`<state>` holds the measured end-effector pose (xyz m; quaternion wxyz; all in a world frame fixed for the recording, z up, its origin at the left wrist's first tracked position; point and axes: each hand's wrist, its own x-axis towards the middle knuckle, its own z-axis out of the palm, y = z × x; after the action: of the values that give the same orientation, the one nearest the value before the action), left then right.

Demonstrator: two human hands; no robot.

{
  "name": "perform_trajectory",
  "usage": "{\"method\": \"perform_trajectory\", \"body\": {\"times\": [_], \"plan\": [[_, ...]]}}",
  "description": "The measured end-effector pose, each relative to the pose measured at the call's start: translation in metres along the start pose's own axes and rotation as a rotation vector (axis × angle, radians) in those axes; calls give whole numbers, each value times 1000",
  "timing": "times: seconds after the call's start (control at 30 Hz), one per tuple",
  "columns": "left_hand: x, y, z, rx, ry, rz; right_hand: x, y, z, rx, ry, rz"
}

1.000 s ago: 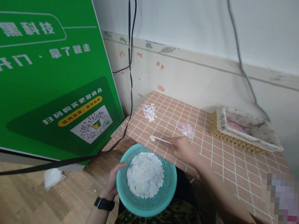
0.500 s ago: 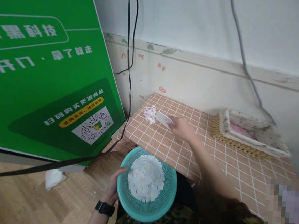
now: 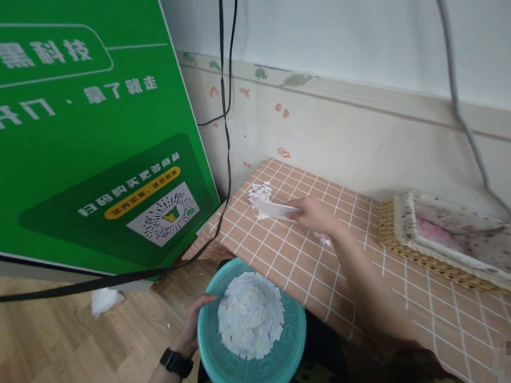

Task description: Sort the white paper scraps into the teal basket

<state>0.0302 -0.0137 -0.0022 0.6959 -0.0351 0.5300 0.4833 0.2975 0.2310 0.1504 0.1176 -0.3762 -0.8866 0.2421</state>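
Note:
My left hand (image 3: 194,322) grips the left rim of a round teal plastic colander (image 3: 293,357), its thumb over the edge. Inside the colander lies a heap of torn white paper scraps (image 3: 251,316). My right hand (image 3: 317,214) is closed on a flat white card (image 3: 277,210), held low over the checked tablecloth (image 3: 286,246). The card's left end meets a small pile of white and pink paper scraps (image 3: 259,192). A few more scraps (image 3: 323,239) lie under my right wrist.
A cloth-lined wicker basket (image 3: 386,227) stands on the table at the right. To the left rises a large green panel (image 3: 110,146) with white lettering. Dark cables (image 3: 228,143) hang in front of the wall. A white plastic bag (image 3: 105,300) lies on the wooden floor.
My right hand has shifted slightly, and the card has turned nearer level, its end now against the scrap pile. The view has swung a little. My left hand still holds the colander.

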Motion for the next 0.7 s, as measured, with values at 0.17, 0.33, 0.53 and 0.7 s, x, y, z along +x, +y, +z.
{"method": "perform_trajectory", "body": {"times": [0.17, 0.33, 0.53, 0.7], "plan": [[2, 3, 0, 8, -3, -14, -6, 7, -6, 105, -34, -14], [0, 6, 1, 14, -25, -26, -3, 6, -3, 116, -34, -20], [-8, 9, 7, 31, 15, -9, -7, 9, -11, 81, -88, 10], [-4, 7, 2, 24, -13, -18, -6, 5, -7, 106, -106, -7]]}}
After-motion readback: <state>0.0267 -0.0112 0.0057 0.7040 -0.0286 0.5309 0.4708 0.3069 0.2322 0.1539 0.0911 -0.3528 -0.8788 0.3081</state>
